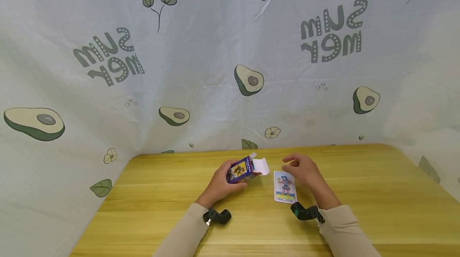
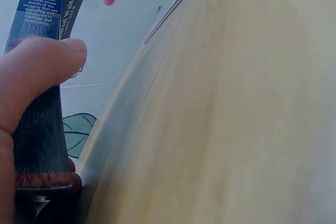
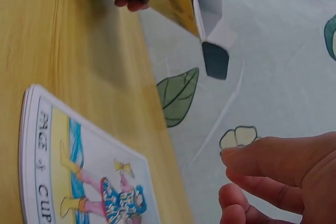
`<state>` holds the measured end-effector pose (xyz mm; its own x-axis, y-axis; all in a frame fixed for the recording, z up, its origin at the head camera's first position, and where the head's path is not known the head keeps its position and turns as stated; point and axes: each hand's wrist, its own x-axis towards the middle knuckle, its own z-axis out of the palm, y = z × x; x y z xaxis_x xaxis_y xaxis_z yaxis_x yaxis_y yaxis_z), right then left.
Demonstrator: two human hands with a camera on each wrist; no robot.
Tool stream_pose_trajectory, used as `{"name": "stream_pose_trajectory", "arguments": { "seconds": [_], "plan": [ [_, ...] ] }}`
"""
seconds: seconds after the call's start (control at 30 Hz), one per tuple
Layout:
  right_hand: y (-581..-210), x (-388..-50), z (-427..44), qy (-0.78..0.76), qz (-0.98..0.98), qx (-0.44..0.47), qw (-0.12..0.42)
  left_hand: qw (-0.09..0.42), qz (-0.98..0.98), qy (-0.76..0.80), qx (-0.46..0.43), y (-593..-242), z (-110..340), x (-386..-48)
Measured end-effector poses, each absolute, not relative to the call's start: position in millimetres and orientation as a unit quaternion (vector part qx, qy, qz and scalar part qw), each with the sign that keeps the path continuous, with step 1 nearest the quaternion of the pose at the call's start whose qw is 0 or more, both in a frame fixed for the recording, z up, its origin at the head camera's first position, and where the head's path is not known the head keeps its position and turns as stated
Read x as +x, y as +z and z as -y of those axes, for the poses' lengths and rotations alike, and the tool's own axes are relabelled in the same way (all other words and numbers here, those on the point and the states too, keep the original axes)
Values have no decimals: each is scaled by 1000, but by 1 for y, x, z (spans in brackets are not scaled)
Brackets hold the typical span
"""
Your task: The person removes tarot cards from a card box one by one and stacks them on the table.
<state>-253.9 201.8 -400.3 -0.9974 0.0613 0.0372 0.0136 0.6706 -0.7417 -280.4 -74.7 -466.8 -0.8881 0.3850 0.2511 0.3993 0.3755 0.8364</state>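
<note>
My left hand [image 1: 220, 184] grips a purple tarot card box [image 1: 238, 171], tilted above the table. Its lid flap [image 1: 261, 166] stands open toward the right. Seen from the left wrist, the thumb [image 2: 52, 59] presses along the printed side of the box [image 2: 39, 140]. A small stack of cards [image 1: 285, 188] lies face up on the table between the hands, its top card reading "Page of Cups". My right hand [image 1: 304, 171] hovers just beyond the stack's right edge, fingers loosely bent and holding nothing. In the right wrist view, its thumb and forefinger are apart from the cards [image 3: 100, 177].
The wooden table [image 1: 154, 205] ends at the back against a pale cloth [image 1: 208, 101] printed with avocados, flowers and leaves. A black wrist camera [image 1: 220, 216] is strapped on the left wrist, and another camera [image 1: 304, 211] on the right.
</note>
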Motion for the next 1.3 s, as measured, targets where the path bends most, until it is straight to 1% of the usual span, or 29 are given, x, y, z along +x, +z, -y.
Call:
{"name": "stream_pose_trajectory", "arguments": {
  "seconds": [0.4, 0.6, 0.9, 1.1, 1.3],
  "plan": [
    [-388, -256, -188, 412, 910, 12, 51, 3, 827, -512, -234, -467, 75, -282],
    [-383, -257, -182, 439, 896, 28, 55, 6, 825, -512, -240, -467, 73, -284],
    [-384, -257, -174, 492, 867, 47, 57, 13, 828, -508, -239, -468, 73, -284],
    [-385, -257, -167, 500, 862, 54, 68, 10, 827, -510, -236, -468, 74, -283],
    [-384, -257, -161, 502, 861, 58, 63, 10, 826, -512, -234, -467, 75, -281]
  ]
}}
